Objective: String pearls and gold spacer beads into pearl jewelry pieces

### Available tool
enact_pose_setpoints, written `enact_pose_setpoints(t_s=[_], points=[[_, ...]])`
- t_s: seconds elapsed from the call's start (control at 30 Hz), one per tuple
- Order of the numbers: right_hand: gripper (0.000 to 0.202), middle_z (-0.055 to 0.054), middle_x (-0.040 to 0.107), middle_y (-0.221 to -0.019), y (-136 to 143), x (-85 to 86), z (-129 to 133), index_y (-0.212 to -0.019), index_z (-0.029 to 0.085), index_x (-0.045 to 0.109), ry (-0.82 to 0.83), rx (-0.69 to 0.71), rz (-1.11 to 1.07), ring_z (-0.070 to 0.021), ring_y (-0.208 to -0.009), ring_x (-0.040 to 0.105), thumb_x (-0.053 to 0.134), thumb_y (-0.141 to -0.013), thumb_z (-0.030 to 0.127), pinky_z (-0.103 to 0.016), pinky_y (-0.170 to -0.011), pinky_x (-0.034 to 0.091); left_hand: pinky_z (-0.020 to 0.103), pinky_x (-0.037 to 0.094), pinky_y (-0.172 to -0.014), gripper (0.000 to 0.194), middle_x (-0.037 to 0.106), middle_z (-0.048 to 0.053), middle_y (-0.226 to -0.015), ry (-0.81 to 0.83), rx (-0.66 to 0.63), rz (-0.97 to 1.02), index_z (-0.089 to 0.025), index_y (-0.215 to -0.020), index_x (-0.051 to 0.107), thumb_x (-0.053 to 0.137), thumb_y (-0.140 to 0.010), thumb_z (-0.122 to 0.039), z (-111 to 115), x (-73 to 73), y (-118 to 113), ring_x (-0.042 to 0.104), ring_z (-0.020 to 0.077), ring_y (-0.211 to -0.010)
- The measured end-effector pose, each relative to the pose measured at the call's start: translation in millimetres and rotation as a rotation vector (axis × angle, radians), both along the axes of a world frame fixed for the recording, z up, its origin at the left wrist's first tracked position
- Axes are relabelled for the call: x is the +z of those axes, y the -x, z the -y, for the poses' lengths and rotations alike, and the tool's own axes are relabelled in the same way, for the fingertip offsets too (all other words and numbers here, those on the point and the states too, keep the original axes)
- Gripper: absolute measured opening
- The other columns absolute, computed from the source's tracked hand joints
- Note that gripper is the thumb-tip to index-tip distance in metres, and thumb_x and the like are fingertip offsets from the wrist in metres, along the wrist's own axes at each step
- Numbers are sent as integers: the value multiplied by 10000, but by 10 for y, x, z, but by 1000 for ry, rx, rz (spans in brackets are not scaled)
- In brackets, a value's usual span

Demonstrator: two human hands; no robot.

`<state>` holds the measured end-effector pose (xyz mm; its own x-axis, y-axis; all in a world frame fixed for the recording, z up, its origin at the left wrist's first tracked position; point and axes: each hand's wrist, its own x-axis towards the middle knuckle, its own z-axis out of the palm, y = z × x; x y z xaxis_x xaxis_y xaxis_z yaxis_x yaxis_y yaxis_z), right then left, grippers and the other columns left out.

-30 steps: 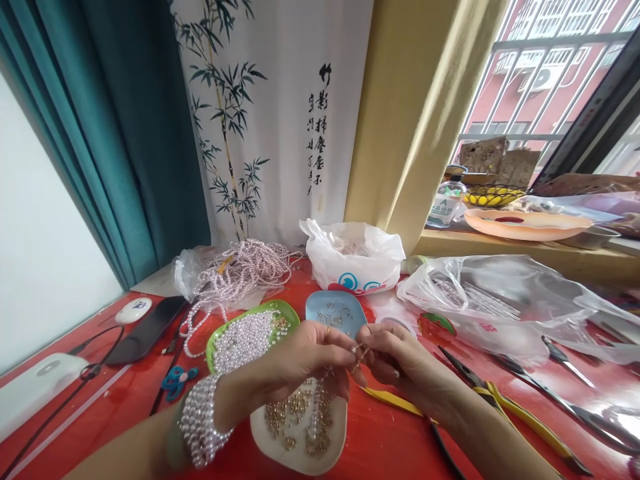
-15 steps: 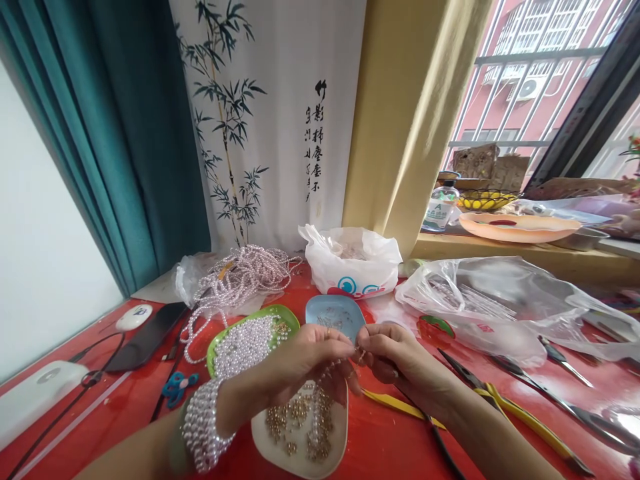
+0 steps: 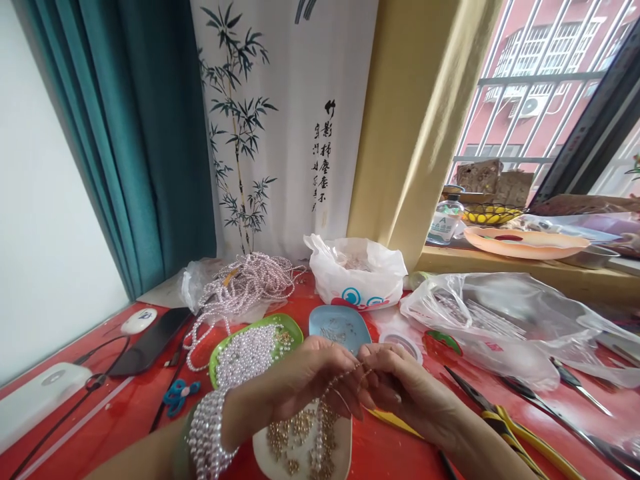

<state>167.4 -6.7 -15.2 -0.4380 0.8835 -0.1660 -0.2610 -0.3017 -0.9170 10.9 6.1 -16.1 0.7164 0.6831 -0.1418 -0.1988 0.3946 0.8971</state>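
Observation:
My left hand and my right hand meet at the fingertips over the table. Both pinch a thin string of small beads, which runs across my left fingers. Its far end is hidden. Several strands of pearl beads are wound round my left wrist. Below my left hand lies a cream tray with gold beads and a hanging or lying pearl strand. A green tray full of white pearl beads stands to the left. Just behind my fingers is a blue tray with tiny pieces.
Pliers with yellow-black handles and scissors lie at right, before a clear plastic bag. A white bag and a heap of pink bead strings stand behind. A phone lies left.
My hands keep pinching the string at nearly the same spot, with the right hand turned slightly. The string's loop below my fingers shows more plainly. The whole view has shifted a little.

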Motion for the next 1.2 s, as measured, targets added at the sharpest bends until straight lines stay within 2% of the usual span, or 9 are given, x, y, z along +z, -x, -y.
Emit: enact_pose_setpoints(t_s=[0.2, 0.4, 0.53, 0.67, 0.8, 0.87, 1.03, 1.2], points=[[165, 46, 483, -407, -10, 24, 15, -553, 156, 469, -132, -5, 178, -24, -338, 291, 567, -646, 250, -192, -370, 111, 221, 452, -466, 93, 669, 62, -587, 15, 24, 50, -110, -660, 588, 524, -644, -176, -29, -76, 4, 608, 136, -474], [177, 68, 412, -343, 18, 16, 25, -507, 159, 441, -90, -19, 132, -24, -329, 262, 546, -631, 229, -205, -391, 92, 213, 449, -485, 145, 666, 65, -587, -12, 13, 8, -92, -647, 625, 519, -622, -187, 4, -26, 11, 594, 120, -487], [226, 67, 392, -331, 32, 34, 37, -489, 160, 438, -51, -24, 79, -36, -346, 299, 573, -630, 272, -205, -405, 125, 222, 444, -488, 179, 665, 79, -595, -25, 15, 4, -74, -687, 653, 531, -645, -198, 1, -23, 10, 588, 123, -493], [254, 66, 387, -341, 7, 18, 21, -477, 161, 431, -51, -22, 44, -37, -343, 289, 576, -639, 293, -208, -394, 111, 238, 454, -537, 178, 669, 79, -625, -60, 0, 18, -72, -737, 660, 547, -691, -203, 7, -18, 17, 585, 116, -509], [203, 56, 436, -421, -46, -14, -16, -528, 155, 456, -83, -34, 47, -27, -348, 285, 558, -649, 283, -203, -387, 104, 235, 452, -580, 166, 676, 75, -650, -117, 23, -61, -78, -769, 664, 580, -696, -201, 25, 24, 36, 591, 114, -549], [172, 42, 474, -492, -71, -1, -26, -559, 154, 464, -136, -57, 118, -21, -361, 276, 538, -659, 273, -196, -381, 114, 224, 442, -580, 189, 677, 71, -655, -154, 39, -111, -81, -806, 665, 598, -705, -225, 32, 44, 36, 586, 107, -552], [164, 18, 497, -547, -121, 94, -60, -610, 173, 481, -421, -81, 574, -59, -415, 347, 457, -709, 301, -198, -394, 233, 215, 431, -583, 256, 677, 76, -646, -190, 104, -176, -76, -794, 641, 617, -731, -323, 38, 41, 17, 587, 104, -559], [174, 47, 431, -491, -234, 99, -102, -643, 188, 495, -518, -210, 799, -90, -430, 375, 447, -753, 313, -216, -422, 277, 215, 431, -610, 238, 690, 87, -702, -112, 122, -173, -83, -841, 620, 619, -740, -299, 28, 3, 16, 597, 103, -592]])
